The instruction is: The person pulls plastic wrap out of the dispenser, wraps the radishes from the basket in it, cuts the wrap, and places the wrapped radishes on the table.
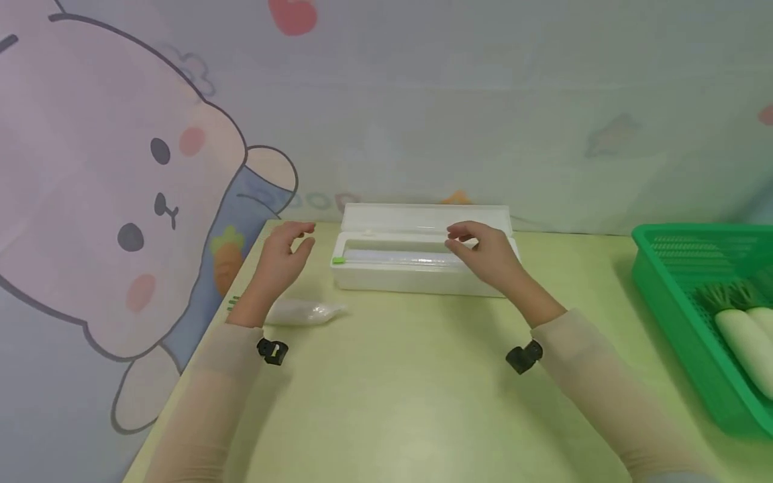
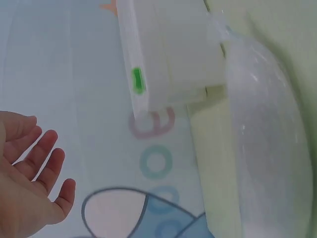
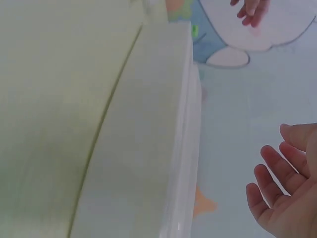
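Note:
At the back of the table a white cling film dispenser (image 1: pixel 417 278) stands with its lid (image 1: pixel 425 218) raised, a film roll (image 1: pixel 398 257) lying inside. A green slider (image 2: pixel 137 80) sits on its edge at the left end. My left hand (image 1: pixel 282 253) hovers left of the dispenser, fingers loosely bent and holding nothing. Over the dispenser's right part is my right hand (image 1: pixel 486 251), also holding nothing, its fingers relaxed and apart. Below the left hand lies a white radish wrapped in film (image 1: pixel 302 312), partly hidden behind the left wrist.
On the right stands a green plastic basket (image 1: pixel 676 335) with white radishes (image 1: pixel 745 342) in it, their cut green stems showing. Behind the table hangs a cloth (image 1: pixel 386 121) printed with a cartoon animal. Both wrists wear small black cameras.

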`<state>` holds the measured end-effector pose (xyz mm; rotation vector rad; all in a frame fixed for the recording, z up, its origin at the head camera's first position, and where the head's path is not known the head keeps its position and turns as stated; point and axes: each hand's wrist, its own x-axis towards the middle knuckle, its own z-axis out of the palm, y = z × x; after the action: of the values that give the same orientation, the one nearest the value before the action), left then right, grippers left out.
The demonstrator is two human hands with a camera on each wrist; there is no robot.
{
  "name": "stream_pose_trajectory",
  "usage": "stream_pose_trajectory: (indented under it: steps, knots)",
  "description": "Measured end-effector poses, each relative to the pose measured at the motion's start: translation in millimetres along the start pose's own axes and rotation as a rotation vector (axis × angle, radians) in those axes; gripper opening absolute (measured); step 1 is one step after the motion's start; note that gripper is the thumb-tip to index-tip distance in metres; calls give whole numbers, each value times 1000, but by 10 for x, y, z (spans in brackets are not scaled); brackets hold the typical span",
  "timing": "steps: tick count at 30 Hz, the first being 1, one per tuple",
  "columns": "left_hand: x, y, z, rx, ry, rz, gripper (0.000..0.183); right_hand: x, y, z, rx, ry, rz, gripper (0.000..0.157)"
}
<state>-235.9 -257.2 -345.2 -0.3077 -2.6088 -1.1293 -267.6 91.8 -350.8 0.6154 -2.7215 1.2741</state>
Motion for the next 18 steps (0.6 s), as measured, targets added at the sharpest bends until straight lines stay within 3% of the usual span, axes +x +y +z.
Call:
stream_pose_trajectory:
  steps: [6,12,18]
  knots:
    - [157,0,217,54,-116,18,32,-6,308,-267,-79,-9,38,38]
    - [223,-140,416,100,-205,-40,33,-92,631,-315,-95,-57,144,42]
    - [261,-253,576,252,-305,-56,32,-189,851,-381,-114,-133,131,42]
